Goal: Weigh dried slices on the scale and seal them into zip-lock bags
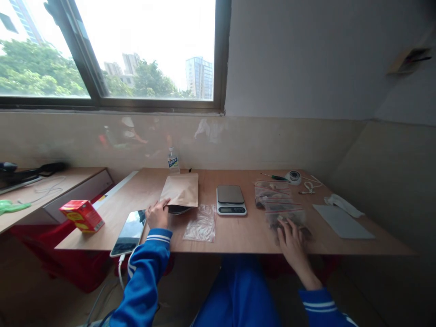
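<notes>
A brown kraft paper bag (182, 190) lies over a dark round dish (179, 210), which it mostly hides. My left hand (158, 214) is closed at the bag's lower left corner, with the fingertips on its edge. On the right, several clear zip bags (285, 207) with red closure strips hold dark contents I cannot make out. My right hand (291, 238) rests on the nearest of these, its fingers spread and slightly blurred. Between my hands stand a white digital scale (231, 210) with a bare metal plate and a stack of clear plastic bags (200, 223).
Left of my left hand are a phone (128, 234) on a white cable and a red box (81, 216) by the edge. A bottle (173, 161) stands behind. On the right lie a grey sheet (342, 221), a white camera (293, 177) and a screwdriver (277, 177).
</notes>
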The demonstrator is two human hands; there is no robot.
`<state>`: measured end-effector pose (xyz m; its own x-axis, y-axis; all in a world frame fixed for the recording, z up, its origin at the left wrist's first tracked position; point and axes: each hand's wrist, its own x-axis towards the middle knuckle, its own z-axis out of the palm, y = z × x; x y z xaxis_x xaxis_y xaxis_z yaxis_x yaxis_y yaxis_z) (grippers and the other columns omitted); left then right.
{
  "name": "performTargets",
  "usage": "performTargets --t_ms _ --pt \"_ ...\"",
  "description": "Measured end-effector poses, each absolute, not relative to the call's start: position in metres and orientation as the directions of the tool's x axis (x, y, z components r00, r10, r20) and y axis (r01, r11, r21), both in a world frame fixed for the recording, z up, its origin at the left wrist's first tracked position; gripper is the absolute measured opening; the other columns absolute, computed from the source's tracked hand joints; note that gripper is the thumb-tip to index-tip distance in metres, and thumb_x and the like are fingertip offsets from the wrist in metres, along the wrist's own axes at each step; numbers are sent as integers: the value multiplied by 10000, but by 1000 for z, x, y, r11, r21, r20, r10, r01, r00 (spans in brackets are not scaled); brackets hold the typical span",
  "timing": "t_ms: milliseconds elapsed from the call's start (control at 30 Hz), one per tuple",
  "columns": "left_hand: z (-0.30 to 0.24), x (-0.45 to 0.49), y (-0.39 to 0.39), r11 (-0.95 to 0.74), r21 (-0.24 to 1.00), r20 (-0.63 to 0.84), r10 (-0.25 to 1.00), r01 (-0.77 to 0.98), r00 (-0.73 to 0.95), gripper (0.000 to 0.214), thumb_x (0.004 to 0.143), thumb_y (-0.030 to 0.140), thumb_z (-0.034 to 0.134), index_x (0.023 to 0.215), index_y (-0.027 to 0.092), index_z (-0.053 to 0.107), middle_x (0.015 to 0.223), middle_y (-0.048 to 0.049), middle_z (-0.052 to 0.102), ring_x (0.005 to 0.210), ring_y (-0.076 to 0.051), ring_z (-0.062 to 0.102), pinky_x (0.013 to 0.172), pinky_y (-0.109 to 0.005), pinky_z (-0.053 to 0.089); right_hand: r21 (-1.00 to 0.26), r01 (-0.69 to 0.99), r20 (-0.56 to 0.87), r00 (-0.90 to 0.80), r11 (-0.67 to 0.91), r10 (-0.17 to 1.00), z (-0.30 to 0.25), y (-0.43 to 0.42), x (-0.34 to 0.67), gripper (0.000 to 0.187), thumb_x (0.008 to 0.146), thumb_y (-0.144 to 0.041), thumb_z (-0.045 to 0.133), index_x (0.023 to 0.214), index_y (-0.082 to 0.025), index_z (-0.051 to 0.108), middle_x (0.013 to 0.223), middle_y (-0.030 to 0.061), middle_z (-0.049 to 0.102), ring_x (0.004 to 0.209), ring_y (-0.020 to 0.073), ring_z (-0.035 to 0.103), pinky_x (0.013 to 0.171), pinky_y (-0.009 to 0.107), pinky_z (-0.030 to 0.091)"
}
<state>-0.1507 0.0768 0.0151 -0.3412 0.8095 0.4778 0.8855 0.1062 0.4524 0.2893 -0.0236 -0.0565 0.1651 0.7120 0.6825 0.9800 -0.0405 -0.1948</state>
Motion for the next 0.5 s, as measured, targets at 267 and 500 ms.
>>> performTargets --t_ms 267,500 --pt "66 -117 28 -183 499 588 789 847 -176 205 806 409 582 892 289 724 855 4 704 767 -170 633 638 -243 412 -452 668 667 -186 591 721 52 -25 147 345 938 -196 331 1180 -237 574 1166 76 602 1128 200 532 962 372 451" --pt "75 -93 10 20 626 527 726 780 -442 223 796 434 596 827 258 729 717 -3 690 628 -151 606 570 -246 364 -264 677 593 -447 687 669 49 -29 50 314 879 -71 419 1131 -108 603 980 121 673 980 215 594 906 344 480"
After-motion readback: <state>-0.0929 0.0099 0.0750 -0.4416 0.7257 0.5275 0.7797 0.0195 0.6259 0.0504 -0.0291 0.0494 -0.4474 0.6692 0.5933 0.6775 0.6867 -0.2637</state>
